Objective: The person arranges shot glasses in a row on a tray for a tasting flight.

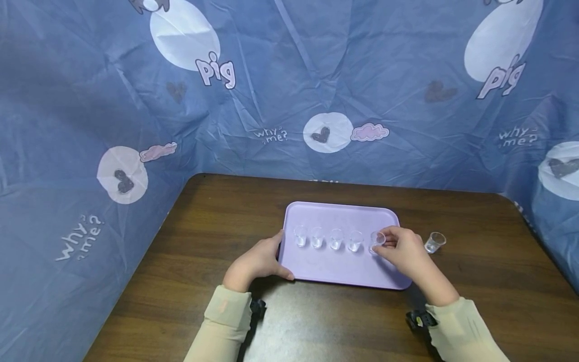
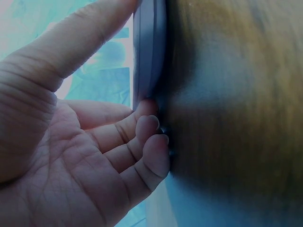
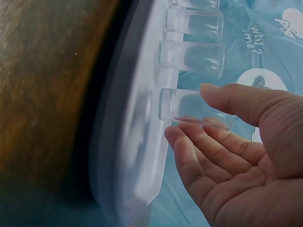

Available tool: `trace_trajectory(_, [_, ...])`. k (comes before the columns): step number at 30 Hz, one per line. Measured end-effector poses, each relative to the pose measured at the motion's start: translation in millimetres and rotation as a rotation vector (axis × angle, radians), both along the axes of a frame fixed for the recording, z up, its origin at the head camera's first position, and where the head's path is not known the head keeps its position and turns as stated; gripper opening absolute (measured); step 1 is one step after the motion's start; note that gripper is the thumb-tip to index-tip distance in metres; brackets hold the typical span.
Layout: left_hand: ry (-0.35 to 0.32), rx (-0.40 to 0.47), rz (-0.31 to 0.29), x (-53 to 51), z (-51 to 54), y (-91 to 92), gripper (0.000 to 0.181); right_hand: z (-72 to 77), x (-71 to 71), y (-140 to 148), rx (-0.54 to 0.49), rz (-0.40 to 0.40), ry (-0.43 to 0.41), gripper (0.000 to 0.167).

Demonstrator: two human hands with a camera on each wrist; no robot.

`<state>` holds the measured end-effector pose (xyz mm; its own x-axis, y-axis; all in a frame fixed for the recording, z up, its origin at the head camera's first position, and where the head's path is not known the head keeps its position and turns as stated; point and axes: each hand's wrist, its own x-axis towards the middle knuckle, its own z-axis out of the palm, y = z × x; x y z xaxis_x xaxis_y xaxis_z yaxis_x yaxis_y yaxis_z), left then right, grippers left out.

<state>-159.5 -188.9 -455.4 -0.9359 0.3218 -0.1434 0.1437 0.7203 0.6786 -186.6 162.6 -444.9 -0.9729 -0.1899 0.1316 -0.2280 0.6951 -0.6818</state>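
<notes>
A lilac tray [image 1: 339,269] lies on the wooden table, bearing several small clear shot glasses in one row, among them a glass [image 1: 300,236] at the left end. At the row's right end, my right hand [image 1: 407,252] pinches a shot glass [image 3: 184,105] between thumb and fingers. That glass stands upright, its base at the tray's surface. My left hand [image 1: 260,259] holds the tray's front left corner, with the thumb on the front edge and the fingers along the left side. Another clear shot glass [image 1: 436,242] stands on the table just right of the tray, behind my right hand.
The brown table [image 1: 217,221] has rounded back corners. A blue printed cloth [image 1: 253,100] hangs behind it and along both sides. Dark straps with small devices sit at both sleeve cuffs.
</notes>
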Motion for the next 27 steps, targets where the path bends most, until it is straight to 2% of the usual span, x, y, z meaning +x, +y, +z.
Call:
trace_trajectory(12, [-0.009,-0.016,0.006,0.1,1.5,1.4,0.119,-5.1,-1.1,-0.3,0.023,-0.005,-0.02,0.027])
trace_trajectory(27, [-0.001,-0.026,0.0,1.0,1.6,1.0,0.119,-3.8,0.7,-1.8,-0.001,0.012,-0.019,0.033])
